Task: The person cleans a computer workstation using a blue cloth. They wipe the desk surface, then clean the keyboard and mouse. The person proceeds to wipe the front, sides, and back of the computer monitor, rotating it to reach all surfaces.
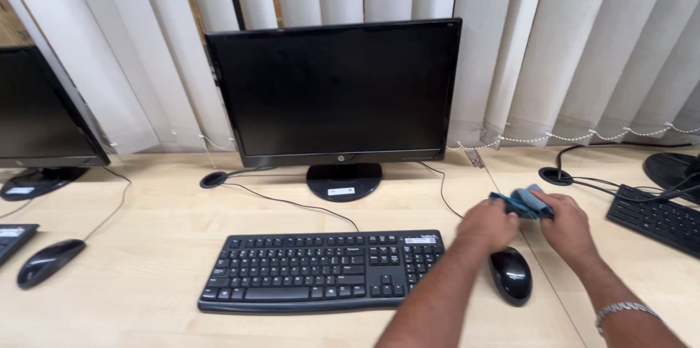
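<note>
While the blue cloth (526,202) is bunched between both hands just above the table (146,246), it sits behind the black mouse (510,275) and right of the keyboard (321,271). The left hand (487,225) pinches its near edge, and the right hand (567,227) closes around the other end. To handle it well, I judge the grip should stay firm and the cloth clear of the mouse cable beside the dark monitor (335,89).
</note>
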